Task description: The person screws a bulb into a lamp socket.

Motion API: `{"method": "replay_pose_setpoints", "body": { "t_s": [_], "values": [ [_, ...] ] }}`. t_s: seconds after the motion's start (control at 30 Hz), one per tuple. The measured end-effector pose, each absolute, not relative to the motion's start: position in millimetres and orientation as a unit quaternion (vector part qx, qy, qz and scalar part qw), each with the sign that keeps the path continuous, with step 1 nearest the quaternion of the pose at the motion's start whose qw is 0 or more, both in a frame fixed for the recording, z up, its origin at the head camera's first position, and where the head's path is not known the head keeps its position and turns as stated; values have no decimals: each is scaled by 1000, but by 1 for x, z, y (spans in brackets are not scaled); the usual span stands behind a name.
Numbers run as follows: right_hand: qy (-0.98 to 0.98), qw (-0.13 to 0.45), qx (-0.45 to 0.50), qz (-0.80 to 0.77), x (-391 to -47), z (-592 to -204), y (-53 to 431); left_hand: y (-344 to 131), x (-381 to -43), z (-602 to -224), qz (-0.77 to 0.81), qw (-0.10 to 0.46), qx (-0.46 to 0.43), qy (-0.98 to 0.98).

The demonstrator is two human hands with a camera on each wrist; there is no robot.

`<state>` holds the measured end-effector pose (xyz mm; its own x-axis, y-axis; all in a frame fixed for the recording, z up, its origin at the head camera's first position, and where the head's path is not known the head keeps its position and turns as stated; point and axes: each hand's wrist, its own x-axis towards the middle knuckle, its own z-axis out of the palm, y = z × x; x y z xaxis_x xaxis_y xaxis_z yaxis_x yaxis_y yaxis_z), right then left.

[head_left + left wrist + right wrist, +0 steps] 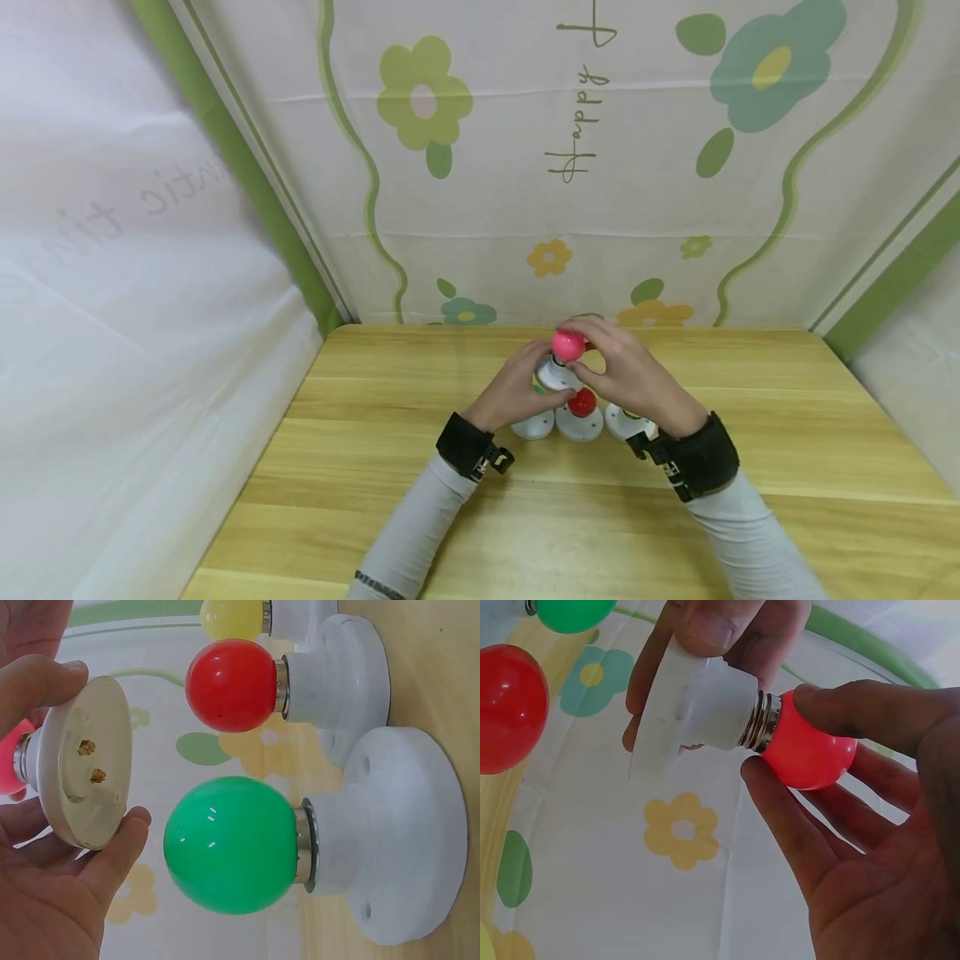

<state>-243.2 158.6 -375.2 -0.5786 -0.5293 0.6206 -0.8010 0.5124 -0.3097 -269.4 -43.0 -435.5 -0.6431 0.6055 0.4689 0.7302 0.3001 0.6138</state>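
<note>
My left hand [516, 388] grips a white lamp holder [557, 377] by its round base, raised above the table. Into its mouth points a pink light bulb [568, 345], which my right hand [628, 365] pinches by the globe between thumb and fingers. Part of the bulb's metal screw thread [761, 721] shows outside the holder in the right wrist view. Two brass screws [92, 761] are visible on the holder's underside. Just below the hands, a red bulb [582, 402] stands upright in its own white holder [580, 427].
Beside the red one, a green bulb [229, 844] and a yellow bulb [231, 618] stand in white holders, forming a row on the wooden table [540, 525]. A white flowered cloth [480, 200] hangs behind the table, and another cloth [135, 333] borders its left side.
</note>
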Motion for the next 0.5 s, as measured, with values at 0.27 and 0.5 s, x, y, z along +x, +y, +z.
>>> {"method": "replay_pose_setpoints", "body": {
  "t_s": [0.27, 0.5],
  "values": [
    [-843, 211, 398, 295, -241, -376, 160, -44, -269, -437, -422, 80, -420, -799],
    [-841, 215, 402, 292, -241, -375, 161, -44, -267, -436, -425, 80, -418, -799]
  ]
}}
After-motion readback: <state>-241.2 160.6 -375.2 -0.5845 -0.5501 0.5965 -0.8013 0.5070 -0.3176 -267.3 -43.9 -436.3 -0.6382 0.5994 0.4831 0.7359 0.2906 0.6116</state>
